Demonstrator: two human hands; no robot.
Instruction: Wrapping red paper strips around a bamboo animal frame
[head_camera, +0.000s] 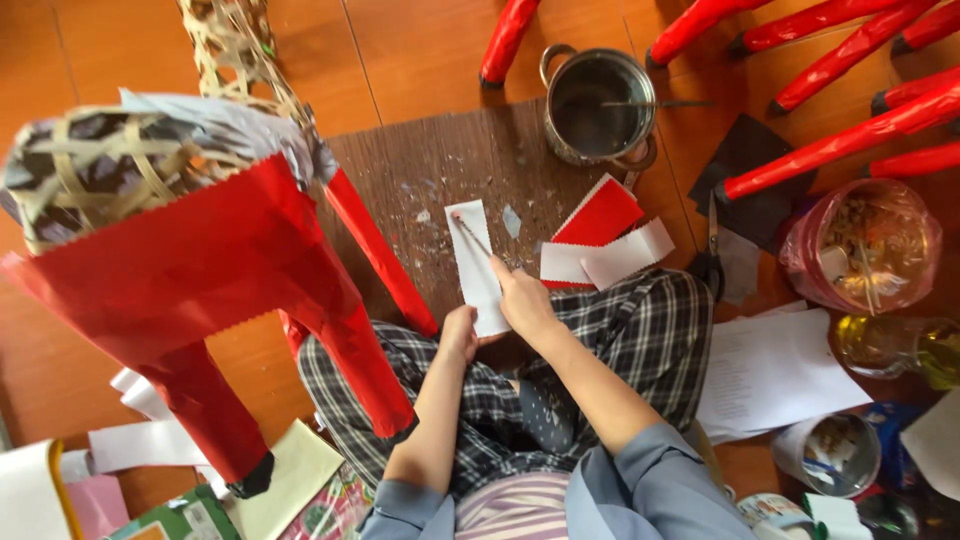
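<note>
Right hand (522, 300) is pinching a thin brush-like stick (470, 237), fingers bunched tight around its near end, and the stick is slanting up and away to the left, its tip resting on the upper part of a white paper strip (474, 262). Left hand (459, 333) is curling at the strip's near-left corner, fingertips pressing it down; whether it is gripping the edge or only pinning it, I cannot tell. The strip is lying flat on a dark wood-grain board (420, 165), its long axis running away from the person, tilting slightly left at the far end. Its near end is overlapping the plaid-trousered lap (640, 330).

Just right of the strip, a fan of red and white paper pieces (600, 235) is crowding that side. To the left, a red paper-covered leg of a woven bamboo frame figure (185, 250) is slanting along the board's left edge, close in. Beyond the strip's far end the board is speckled with small scraps, leaving open surface up to a round metal pot with a stirring stick (597, 105). Black-handled scissors (711, 250) are lying off the board's right edge.
</note>
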